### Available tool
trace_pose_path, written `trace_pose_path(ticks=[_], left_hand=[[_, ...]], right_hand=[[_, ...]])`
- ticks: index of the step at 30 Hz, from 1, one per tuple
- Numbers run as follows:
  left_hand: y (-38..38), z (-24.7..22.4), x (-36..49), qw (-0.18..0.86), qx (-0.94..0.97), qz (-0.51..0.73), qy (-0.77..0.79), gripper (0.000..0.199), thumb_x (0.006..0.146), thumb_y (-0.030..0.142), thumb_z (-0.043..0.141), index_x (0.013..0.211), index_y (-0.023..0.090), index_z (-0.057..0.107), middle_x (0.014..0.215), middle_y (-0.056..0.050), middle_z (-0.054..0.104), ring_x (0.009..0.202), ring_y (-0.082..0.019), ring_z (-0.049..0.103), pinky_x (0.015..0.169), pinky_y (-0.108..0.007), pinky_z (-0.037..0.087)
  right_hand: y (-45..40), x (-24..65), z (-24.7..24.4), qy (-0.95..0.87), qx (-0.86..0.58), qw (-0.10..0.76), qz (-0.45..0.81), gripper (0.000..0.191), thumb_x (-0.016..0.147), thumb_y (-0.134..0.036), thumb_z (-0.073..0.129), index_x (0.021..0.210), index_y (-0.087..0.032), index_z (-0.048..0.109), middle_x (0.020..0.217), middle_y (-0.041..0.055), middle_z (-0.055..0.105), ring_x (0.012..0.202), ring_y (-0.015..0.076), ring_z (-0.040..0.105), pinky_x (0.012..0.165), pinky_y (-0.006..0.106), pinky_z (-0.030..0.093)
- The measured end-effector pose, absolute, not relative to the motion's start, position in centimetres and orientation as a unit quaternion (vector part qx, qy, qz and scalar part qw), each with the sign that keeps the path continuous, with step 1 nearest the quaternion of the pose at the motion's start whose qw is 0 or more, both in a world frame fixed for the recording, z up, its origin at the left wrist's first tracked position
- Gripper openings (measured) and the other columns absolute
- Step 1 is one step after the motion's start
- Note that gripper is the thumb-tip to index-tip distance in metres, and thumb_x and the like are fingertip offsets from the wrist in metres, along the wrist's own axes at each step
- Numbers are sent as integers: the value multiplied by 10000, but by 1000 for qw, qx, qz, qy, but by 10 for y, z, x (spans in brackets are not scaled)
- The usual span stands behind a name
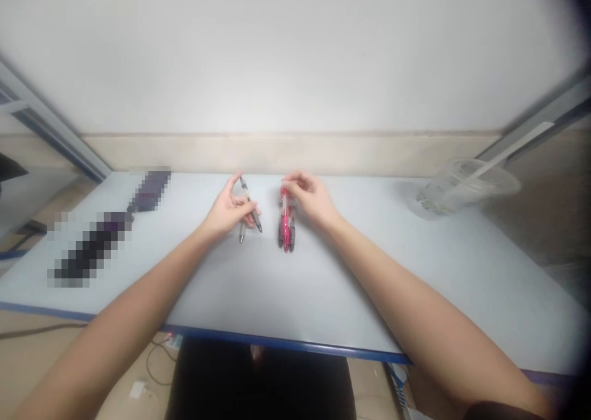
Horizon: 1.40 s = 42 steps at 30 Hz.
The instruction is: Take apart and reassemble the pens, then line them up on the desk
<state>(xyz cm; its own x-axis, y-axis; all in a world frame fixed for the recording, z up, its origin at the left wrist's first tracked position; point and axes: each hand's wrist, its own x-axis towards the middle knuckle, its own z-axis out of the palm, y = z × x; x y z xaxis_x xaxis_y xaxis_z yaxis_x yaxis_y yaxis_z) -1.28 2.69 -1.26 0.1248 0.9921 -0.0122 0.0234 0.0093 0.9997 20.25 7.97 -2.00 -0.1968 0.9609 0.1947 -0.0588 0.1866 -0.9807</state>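
Note:
My left hand (pixel 233 209) holds a grey pen (pixel 253 212) between thumb and fingers, its dark tip pointing down and toward me. Under that hand a second silver-grey pen (pixel 242 230) shows only in part; whether the hand grips it too I cannot tell. To the right, my right hand (pixel 308 193) pinches the far end of a red pen (pixel 286 226). This red pen lies on top of several dark grey pens (pixel 281 238) side by side on the table, all with their tips toward me.
A clear plastic cup (pixel 431 197) with a white straw stands at the table's right, near the back wall. Blurred dark objects (pixel 92 247) lie at the left. The light table (pixel 221 284) has a blue front edge; metal posts flank it.

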Motion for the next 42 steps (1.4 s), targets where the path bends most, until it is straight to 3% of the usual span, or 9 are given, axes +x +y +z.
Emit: trace_pose_path(ticks=[8,13,18,24,36,42], left_hand=[[20,-3,-9,517,540,452,487,1099,863,148,772,1724,111,89,734,-12,776,513,-139,677,573,-262,583],[16,2,-5,528,527,441,499,1089,869,144,778,1728,119,109,754,-22,775,577,-159,717,586,-271,605],[16,1,-4,534,519,446,496,1127,833,111,801,1732,126,122,670,46,686,645,-186,747,605,-278,622],[14,4,-3,535,522,428,508,1082,848,132,801,1727,179,172,896,-18,757,581,-127,707,630,-297,640],[18,-9,-4,543,533,426,489,1146,781,141,836,1706,203,162,900,-21,765,608,-133,717,598,-262,613],[20,-12,-5,532,529,434,499,1231,767,107,796,1720,227,28,867,1,761,598,-133,711,601,-269,614]], right_hand=[[73,199,-19,-595,-372,485,522,240,818,-408,757,881,-203,648,720,-25,608,643,133,536,612,301,444],[74,200,-18,-600,-371,489,512,281,827,-417,773,992,-214,669,708,-34,617,651,143,562,632,303,474],[77,200,-22,-572,-386,503,521,282,806,-424,805,911,-212,652,736,-14,646,672,149,592,617,297,482],[74,199,-21,-573,-389,495,525,260,817,-418,801,873,-204,666,769,14,673,699,155,617,608,291,485],[78,200,-25,-588,-375,502,511,256,817,-396,781,960,-203,694,775,0,680,713,157,617,700,317,518],[82,196,-34,-578,-391,510,503,315,789,-458,792,955,-210,689,759,0,670,724,168,623,710,325,523]])
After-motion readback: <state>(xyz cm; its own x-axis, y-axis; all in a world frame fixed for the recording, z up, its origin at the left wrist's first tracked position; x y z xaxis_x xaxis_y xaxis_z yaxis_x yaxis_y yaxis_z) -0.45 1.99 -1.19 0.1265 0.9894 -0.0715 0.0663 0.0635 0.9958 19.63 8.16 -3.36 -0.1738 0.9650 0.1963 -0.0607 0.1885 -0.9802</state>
